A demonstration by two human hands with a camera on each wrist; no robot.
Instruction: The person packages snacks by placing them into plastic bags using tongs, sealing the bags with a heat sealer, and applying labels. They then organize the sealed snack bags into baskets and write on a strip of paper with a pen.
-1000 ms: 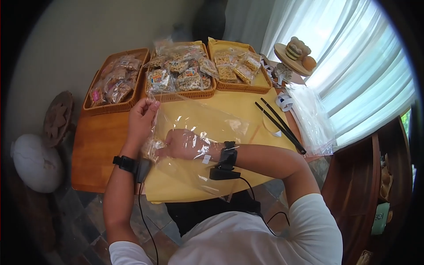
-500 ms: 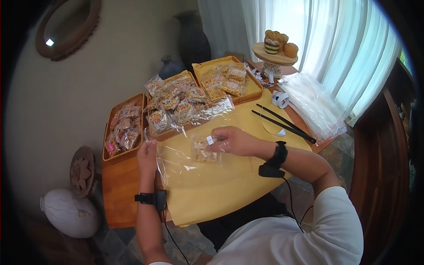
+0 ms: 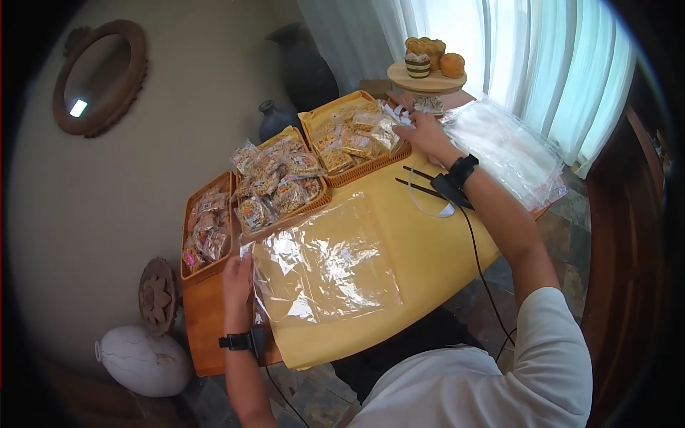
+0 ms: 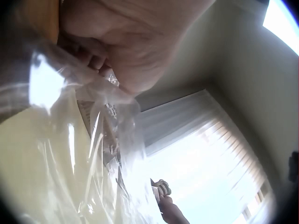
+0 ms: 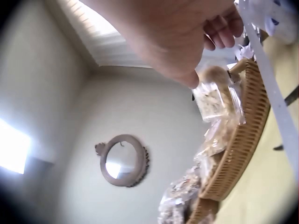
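The left hand (image 3: pixel 237 282) pinches a corner of a large clear bag (image 3: pixel 328 264) lying over the yellow cloth (image 3: pixel 435 246); in the left wrist view the film (image 4: pixel 70 140) hangs below the palm (image 4: pixel 135 42). Over the right-hand edge of the right basket (image 3: pixel 367 173) is the right hand (image 3: pixel 432 139), beside a wrapped snack packet (image 3: pixel 385 133). In the right wrist view that hand's thumb (image 5: pixel 189 77) is close to the packet (image 5: pixel 210 102), apart from the loosely bent fingers (image 5: pixel 222 32); whether the thumb touches it is unclear.
The middle basket (image 3: pixel 317 203) and left basket (image 3: pixel 228 250) hold several wrapped packets. Black sticks (image 3: pixel 421 187) and white ribbon (image 3: pixel 446 212) lie below the right forearm. Clear bags (image 3: pixel 506 146) are stacked at right, near a wooden cake stand (image 3: pixel 428 80).
The right hand has gone from the clear bag, where it held a packet, up and right to the right basket. The bag now lies flatter. The head view has shifted.
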